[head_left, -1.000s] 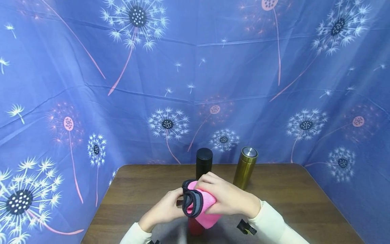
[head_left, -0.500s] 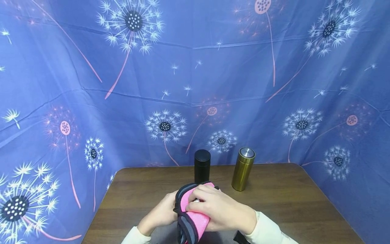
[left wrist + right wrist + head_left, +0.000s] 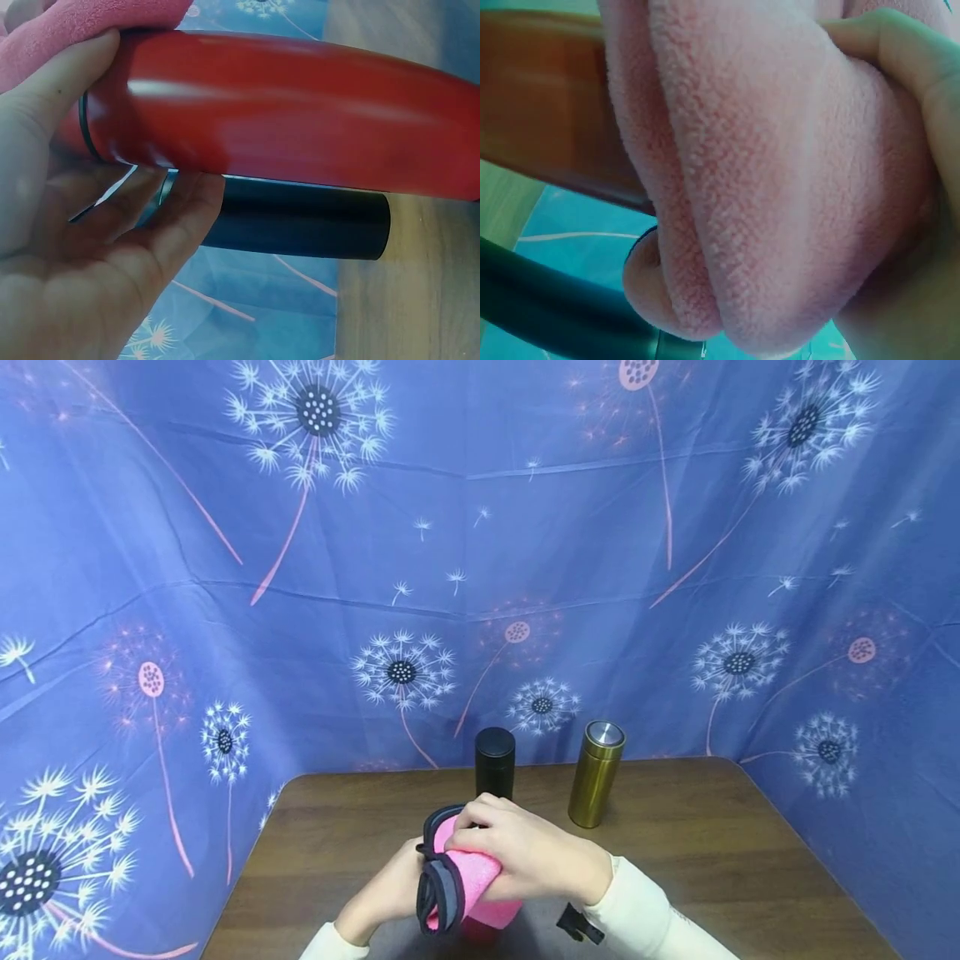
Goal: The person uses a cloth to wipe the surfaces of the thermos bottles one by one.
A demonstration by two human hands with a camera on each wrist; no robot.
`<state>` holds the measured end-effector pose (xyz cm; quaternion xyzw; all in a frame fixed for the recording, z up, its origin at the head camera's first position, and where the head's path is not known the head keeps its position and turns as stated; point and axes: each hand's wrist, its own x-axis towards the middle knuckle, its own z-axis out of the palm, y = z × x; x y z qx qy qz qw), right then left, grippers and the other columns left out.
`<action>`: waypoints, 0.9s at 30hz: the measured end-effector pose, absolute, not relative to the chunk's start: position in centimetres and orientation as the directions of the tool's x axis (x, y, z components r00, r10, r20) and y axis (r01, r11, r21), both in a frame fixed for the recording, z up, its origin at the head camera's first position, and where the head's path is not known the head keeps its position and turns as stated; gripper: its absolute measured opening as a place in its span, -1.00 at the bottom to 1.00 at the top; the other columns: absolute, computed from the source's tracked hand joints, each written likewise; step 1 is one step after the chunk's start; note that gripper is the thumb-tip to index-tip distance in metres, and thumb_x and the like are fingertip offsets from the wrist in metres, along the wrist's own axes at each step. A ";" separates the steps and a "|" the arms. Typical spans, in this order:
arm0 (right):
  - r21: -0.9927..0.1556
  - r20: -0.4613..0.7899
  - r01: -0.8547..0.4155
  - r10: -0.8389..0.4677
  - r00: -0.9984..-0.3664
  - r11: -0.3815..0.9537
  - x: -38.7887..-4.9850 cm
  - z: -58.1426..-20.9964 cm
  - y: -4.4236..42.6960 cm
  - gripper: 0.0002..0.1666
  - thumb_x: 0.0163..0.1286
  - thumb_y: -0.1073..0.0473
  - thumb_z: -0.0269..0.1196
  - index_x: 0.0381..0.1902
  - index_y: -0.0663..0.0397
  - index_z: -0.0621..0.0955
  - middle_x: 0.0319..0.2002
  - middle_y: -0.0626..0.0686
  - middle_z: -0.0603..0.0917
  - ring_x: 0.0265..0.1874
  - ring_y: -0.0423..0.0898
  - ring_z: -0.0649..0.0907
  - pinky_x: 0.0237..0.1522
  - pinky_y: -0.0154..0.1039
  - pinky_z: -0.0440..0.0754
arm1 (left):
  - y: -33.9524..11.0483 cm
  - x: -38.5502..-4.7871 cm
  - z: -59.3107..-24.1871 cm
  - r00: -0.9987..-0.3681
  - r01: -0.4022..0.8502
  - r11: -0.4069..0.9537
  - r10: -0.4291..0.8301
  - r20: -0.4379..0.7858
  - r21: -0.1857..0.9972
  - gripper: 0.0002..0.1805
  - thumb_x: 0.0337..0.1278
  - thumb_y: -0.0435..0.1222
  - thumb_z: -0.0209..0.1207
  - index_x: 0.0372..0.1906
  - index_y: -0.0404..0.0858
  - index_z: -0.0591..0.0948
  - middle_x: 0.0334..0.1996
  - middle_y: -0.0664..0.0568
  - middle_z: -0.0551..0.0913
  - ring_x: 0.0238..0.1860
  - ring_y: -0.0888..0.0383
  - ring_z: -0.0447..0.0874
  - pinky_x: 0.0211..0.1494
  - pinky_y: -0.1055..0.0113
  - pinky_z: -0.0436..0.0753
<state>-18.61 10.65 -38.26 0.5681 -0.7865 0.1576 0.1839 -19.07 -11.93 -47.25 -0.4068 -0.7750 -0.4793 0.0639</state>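
A red bottle (image 3: 300, 112) stands near the front of the table, mostly hidden in the head view. Around its upper part my left hand (image 3: 390, 887) curls, thumb on one side and fingers on the other. Over the bottle's top lies a pink fleecy cloth (image 3: 480, 877) with a dark edging, bunched and folded. My right hand (image 3: 528, 853) grips this cloth from the right, and the cloth covers the bottle's top from sight. In the right wrist view the cloth (image 3: 765, 172) fills the middle, pressed against the bottle (image 3: 555, 105).
Just behind the hands a black bottle (image 3: 495, 762) stands upright. To its right is a gold bottle (image 3: 596, 777) with a silvery lid. The wooden table (image 3: 697, 843) is backed by a blue dandelion-patterned curtain (image 3: 337, 568). A small black object (image 3: 579, 924) hangs by the right sleeve.
The right hand turned the cloth, its edged end dipping toward the front and then rising again. Both hands stay at the bottle's top. The head view has shifted slightly.
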 end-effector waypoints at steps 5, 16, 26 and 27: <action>-0.070 0.518 -0.953 -0.806 -0.287 0.294 -18.0 -38.8 11.9 -0.50 0.01 0.02 0.53 -0.05 -0.19 0.64 -0.11 -0.19 0.52 -0.02 -0.20 0.49 0.09 -0.38 0.45 | -11.5 -18.7 -46.9 -0.721 0.586 0.200 0.571 0.393 0.785 -0.62 0.19 -0.35 0.35 0.11 -0.21 0.59 -0.09 0.07 0.69 -0.05 0.23 0.64 0.03 0.27 0.66; -0.133 0.597 -0.965 -0.758 -0.261 0.227 -17.3 -39.4 13.7 -0.53 0.07 0.16 0.50 -0.02 -0.14 0.62 -0.05 -0.20 0.56 0.04 -0.17 0.50 0.17 -0.34 0.45 | -11.2 -18.5 -46.3 -0.758 0.439 0.146 0.590 0.278 0.887 -0.49 0.04 -0.35 0.44 0.15 -0.16 0.58 0.03 0.05 0.67 0.10 0.13 0.60 0.13 0.25 0.62; -0.181 0.703 -0.963 -0.658 -0.268 0.199 -17.5 -40.0 15.1 -0.61 0.23 0.16 0.43 0.02 -0.05 0.62 -0.04 -0.13 0.61 0.00 -0.13 0.58 0.12 -0.28 0.55 | -11.2 -18.5 -46.0 -0.791 0.431 0.182 0.547 0.273 0.884 -0.37 0.11 -0.18 0.44 0.31 -0.08 0.51 0.12 0.06 0.64 0.11 0.05 0.63 0.05 0.24 0.66; -0.190 0.714 -0.963 -0.646 -0.269 0.192 -17.5 -40.1 15.4 -0.62 0.26 0.16 0.42 0.03 -0.04 0.62 -0.04 -0.12 0.62 -0.01 -0.12 0.59 0.11 -0.27 0.56 | -11.3 -18.4 -46.0 -0.807 0.414 0.182 0.528 0.266 0.892 -0.36 0.12 -0.18 0.44 0.32 -0.08 0.51 0.13 0.06 0.64 0.10 0.05 0.63 0.04 0.25 0.66</action>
